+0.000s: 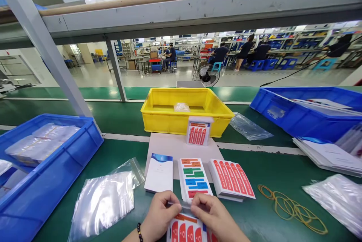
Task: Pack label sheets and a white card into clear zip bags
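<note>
Both hands pinch the top edge of a clear zip bag [186,230] at the bottom centre, which has red and orange label sheets inside. My left hand [161,213] closes thumb and finger on the bag's left corner, and my right hand [212,213] does the same at the right. Just beyond the fingers lie a stack of white booklets [160,176] with a blue top, a stack of multicoloured label sheets [195,176] and a stack of red label sheets [234,179]. A filled bag [198,132] leans upright against the yellow bin [169,122].
Flat clear bags [104,200] lie at left beside a blue bin [70,151] of bundled bags. Rubber bands [294,210], more plastic bags [336,200], booklets [330,155] and another blue bin [277,112] occupy the right. A metal post [51,46] rises at left.
</note>
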Demonstrator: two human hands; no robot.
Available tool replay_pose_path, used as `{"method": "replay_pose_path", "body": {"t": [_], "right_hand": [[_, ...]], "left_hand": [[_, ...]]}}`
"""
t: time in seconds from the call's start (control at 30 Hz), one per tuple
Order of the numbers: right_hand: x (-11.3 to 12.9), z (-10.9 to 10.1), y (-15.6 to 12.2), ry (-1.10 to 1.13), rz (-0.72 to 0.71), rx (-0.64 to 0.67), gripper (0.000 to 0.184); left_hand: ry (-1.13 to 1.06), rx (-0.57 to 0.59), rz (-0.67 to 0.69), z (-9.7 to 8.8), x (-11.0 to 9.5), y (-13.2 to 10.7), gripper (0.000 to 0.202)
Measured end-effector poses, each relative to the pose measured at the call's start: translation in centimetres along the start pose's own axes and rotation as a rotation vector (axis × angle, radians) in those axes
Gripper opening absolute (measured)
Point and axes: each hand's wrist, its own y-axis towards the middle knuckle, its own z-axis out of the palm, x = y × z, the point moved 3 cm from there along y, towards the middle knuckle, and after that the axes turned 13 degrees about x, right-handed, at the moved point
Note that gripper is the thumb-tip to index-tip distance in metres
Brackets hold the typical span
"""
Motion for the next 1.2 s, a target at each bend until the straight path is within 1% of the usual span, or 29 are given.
{"method": "replay_pose_path", "body": {"t": [0.1, 0.17, 0.27, 0.33, 0.43, 0.5, 0.57, 0.63, 0.67, 0.7, 0.73, 0.77, 0.8, 0.83, 0.87, 0.9, 0.97, 1.03, 1.1, 1.13, 1.2], "right_hand": [[0.6, 0.4, -0.1, -0.064, -0.008, -0.027, 0.023], [0.8, 0.8, -0.1, -0.092, -0.03, -0.011, 0.021], [0.7, 1.6, 0.1, -0.169, -0.093, 0.014, 0.018], [0.6, 1.9, 0.1, -0.254, -0.137, 0.005, 0.018], [0.4, 1.2, -0.4, -0.345, -0.17, 0.016, 0.021], [0.2, 0.1, -0.8, -0.379, -0.161, 0.046, 0.023], [0.1, -1.1, -1.2, -0.431, -0.148, 0.054, 0.023], [0.0, -2.0, -1.4, -0.523, -0.151, 0.025, 0.021], [-0.1, -2.2, -1.5, -0.584, -0.155, 0.008, 0.019], [-0.2, -2.3, -1.4, -0.654, -0.157, -0.013, 0.019], [-0.3, -2.2, -1.3, -0.73, -0.156, -0.034, 0.019], [-0.5, -2.0, -1.2, -0.809, -0.15, -0.06, 0.02], [-0.7, -1.8, -1.1, -0.886, -0.144, -0.09, 0.02], [-1.0, -1.5, -1.0, -0.957, -0.141, -0.125, 0.02], [-1.2, -1.2, -0.9, -1.019, -0.142, -0.166, 0.019], [-1.4, -1.0, -0.8, -1.066, -0.15, -0.209, 0.018], [-1.7, -0.7, -0.8, -1.102, -0.189, -0.288, 0.016], [-1.7, -0.6, -0.9, -1.046, -0.242, -0.342, 0.014], [-1.3, -0.9, -1.0, -0.918, -0.29, -0.369, 0.008], [-0.9, -1.1, -1.1, -0.839, -0.304, -0.377, 0.008], [-0.2, -1.4, -1.2, -0.672, -0.311, -0.388, 0.016]], "left_hand": [[-0.021, 0.026, -0.006, 0.2, 0.1, 0.0, 0.018], [-0.029, 0.059, -0.014, 0.4, 0.2, 0.0, 0.018], [0.022, 0.081, 0.008, 0.7, 0.3, -0.2, 0.019], [0.053, 0.083, 0.028, 0.8, 0.2, -0.3, 0.021], [0.101, 0.139, 0.06, 0.9, 0.3, -0.4, 0.026], [0.198, 0.161, 0.157, 0.8, 0.0, -0.5, 0.03], [0.323, 0.101, 0.309, 0.5, -0.6, -1.0, 0.035], [0.423, -0.026, 0.431, 0.0, -1.5, -1.8, 0.03], [0.469, -0.092, 0.455, -0.4, -2.0, -2.3, 0.027], [0.525, -0.153, 0.446, -0.9, -2.5, -2.7, 0.027], [0.602, -0.207, 0.389, -1.5, -3.0, -3.2, 0.028], [0.688, -0.255, 0.295, -2.4, -3.4, -3.6, 0.029], [0.773, -0.297, 0.182, -3.5, -3.8, -3.9, 0.03], [0.87, -0.346, 0.017, -4.8, -3.9, -4.2, 0.031], [0.91, -0.389, -0.068, -6.2, -3.9, -4.5, 0.032], [0.933, -0.421, -0.124, -7.7, -3.9, -4.6, 0.031], [0.974, -0.463, -0.259, -10.4, -3.3, -4.6, 0.026], [0.995, -0.455, -0.349, -12.4, -2.5, -4.4, 0.021], [1.003, -0.435, -0.391, -13.5, -2.2, -4.2, 0.019], [1.005, -0.431, -0.393, -13.7, -2.3, -4.3, 0.019], [1.001, -0.434, -0.364, -13.4, -3.1, -4.5, 0.023]]}}
